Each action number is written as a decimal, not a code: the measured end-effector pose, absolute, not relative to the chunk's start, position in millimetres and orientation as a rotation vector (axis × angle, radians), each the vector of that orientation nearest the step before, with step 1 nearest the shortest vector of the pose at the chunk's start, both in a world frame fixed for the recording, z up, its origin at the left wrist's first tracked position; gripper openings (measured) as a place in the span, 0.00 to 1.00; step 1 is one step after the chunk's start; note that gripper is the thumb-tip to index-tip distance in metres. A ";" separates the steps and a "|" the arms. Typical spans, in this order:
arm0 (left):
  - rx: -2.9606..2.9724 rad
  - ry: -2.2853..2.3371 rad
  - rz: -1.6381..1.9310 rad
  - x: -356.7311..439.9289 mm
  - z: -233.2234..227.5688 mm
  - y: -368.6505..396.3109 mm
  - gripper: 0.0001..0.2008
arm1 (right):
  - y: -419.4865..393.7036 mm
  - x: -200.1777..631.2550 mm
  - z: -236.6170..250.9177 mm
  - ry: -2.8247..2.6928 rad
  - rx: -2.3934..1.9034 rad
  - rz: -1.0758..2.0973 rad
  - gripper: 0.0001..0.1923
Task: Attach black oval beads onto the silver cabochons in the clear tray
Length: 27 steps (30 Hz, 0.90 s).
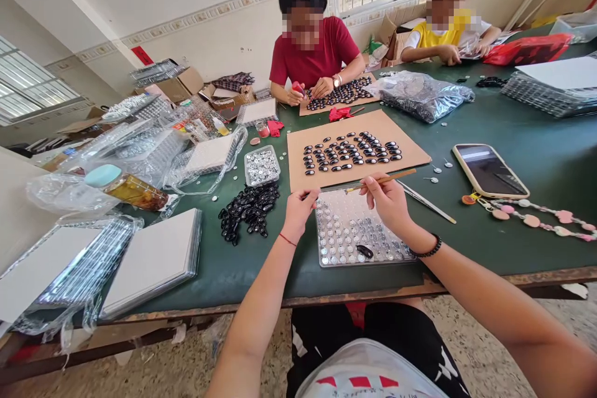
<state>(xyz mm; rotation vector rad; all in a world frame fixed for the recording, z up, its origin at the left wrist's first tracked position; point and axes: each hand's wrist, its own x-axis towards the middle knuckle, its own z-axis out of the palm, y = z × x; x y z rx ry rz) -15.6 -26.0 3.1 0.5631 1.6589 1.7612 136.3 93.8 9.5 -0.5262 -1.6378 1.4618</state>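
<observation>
Nearest the lens: both forearms reaching over the table edge; green top, biggest thing here, carries everything; beyond the fingertips lies a cardboard sheet with rows of black oval beads; directly under the fingers sits the clear blister tray of silver studs, one black bead lying loose in it on the wrist side; outboard of the left fingers a heap of black beads and a small box of studs; outboard of the right fingers a phone; right hand pinches a thin wooden stick between thumb and forefinger, other fingers curled; left hand is closed, fingertips pressed together at the tray's far-left corner, what they pinch I cannot tell; stick's long axis runs roughly level, left to right, slightly rising away from the left hand, working tip toward the left fingers, tail out past the right knuckles; risks: tail could sweep the nearest bead row on the cardboard if the wrist swings; tray unclamped, a push could slide it and spill studs.
</observation>
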 end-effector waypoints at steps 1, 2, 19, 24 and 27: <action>0.651 1.724 1.677 -9.4 1.5 -24.9 0.16 | 93.7 136.6 9.2 -1.659 -0.533 1.436 0.14; 0.732 1.769 1.604 -4.7 0.5 -24.1 0.16 | 93.4 136.5 8.9 -1.681 -0.535 1.416 0.14; 1.069 1.849 1.380 6.8 -9.6 -22.5 0.17 | 83.4 140.2 -1.3 -2.260 -0.296 0.860 0.14; 1.118 1.903 1.338 9.2 -9.2 -22.3 0.16 | 85.3 139.4 -3.7 -2.350 -0.263 0.802 0.13; 1.134 1.907 1.343 10.7 -9.8 -21.4 0.15 | 85.5 141.1 -2.7 -2.361 -0.251 0.768 0.13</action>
